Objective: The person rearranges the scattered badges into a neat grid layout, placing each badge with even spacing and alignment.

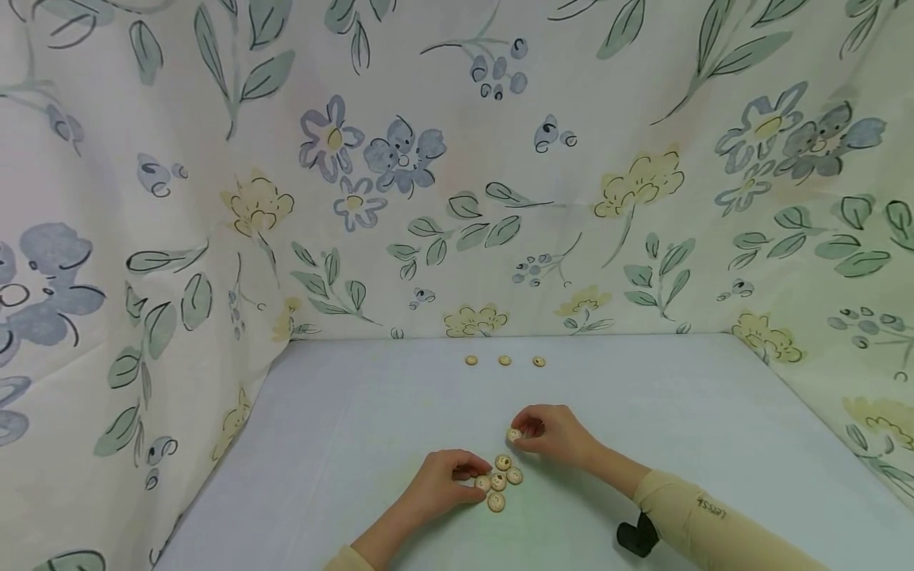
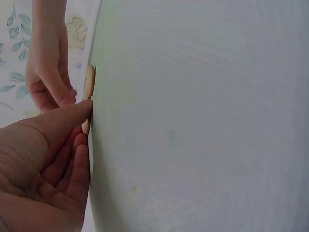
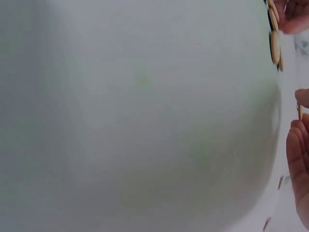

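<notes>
A small round wooden disc is pinched between the thumb and fingers of my right hand, just beyond a tight cluster of similar discs. In that cluster, my left hand holds the leftmost disc between thumb and fingertips, low at the table. Around it lie a top disc, a middle one, a right one and a near one. The left wrist view has a disc edge-on behind the left thumb. Discs beside the left hand appear at the right wrist view's upper edge.
Three more wooden discs, left, middle and right, form a row near the back of the white table. Floral cloth stands behind and at both sides. A black object is by the right sleeve.
</notes>
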`<state>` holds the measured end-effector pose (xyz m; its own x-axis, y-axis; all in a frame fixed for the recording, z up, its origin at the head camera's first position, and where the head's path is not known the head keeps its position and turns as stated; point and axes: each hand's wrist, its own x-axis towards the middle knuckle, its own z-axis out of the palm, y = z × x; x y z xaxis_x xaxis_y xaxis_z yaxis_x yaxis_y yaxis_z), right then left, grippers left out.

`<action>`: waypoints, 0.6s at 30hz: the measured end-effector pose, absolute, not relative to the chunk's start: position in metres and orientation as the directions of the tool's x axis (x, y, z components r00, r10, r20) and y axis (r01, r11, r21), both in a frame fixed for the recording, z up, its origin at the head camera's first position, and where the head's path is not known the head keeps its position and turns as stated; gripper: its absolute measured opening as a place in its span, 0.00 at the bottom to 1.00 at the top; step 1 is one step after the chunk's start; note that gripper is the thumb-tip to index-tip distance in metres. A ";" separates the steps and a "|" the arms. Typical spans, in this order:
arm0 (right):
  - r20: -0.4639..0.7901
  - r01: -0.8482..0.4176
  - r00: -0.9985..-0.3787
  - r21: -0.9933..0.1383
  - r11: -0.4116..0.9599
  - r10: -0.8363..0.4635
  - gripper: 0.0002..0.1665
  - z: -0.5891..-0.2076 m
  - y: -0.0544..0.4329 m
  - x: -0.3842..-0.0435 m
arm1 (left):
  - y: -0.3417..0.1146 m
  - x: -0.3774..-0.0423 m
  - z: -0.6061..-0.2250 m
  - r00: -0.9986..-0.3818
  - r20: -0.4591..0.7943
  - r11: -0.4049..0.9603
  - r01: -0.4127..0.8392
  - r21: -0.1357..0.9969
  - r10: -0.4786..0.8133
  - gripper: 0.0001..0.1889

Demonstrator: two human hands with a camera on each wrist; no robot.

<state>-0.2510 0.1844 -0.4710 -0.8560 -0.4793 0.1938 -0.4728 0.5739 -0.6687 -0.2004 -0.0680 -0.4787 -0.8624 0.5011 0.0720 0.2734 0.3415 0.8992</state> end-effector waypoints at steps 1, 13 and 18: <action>0.195 -0.467 -0.861 -0.668 0.579 -0.470 0.09 -0.471 0.183 -0.255 | -0.068 -0.200 -0.479 -0.863 0.069 0.343 0.271 0.899 0.501 0.14; 0.188 -0.385 -0.913 -0.692 0.611 -0.361 0.09 -0.473 0.144 -0.303 | -0.069 -0.202 -0.481 -0.858 0.081 0.321 0.276 0.906 0.508 0.14; 0.195 -0.360 -0.927 -0.700 0.617 -0.319 0.08 -0.475 0.131 -0.317 | -0.069 -0.201 -0.482 -0.859 0.076 0.317 0.267 0.910 0.506 0.14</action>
<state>-0.3166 0.1308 -0.4748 -0.9274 -0.3191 0.1952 -0.3596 0.6169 -0.7001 -0.2010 -0.0685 -0.4816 -0.8594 0.5057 0.0758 0.2668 0.3169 0.9102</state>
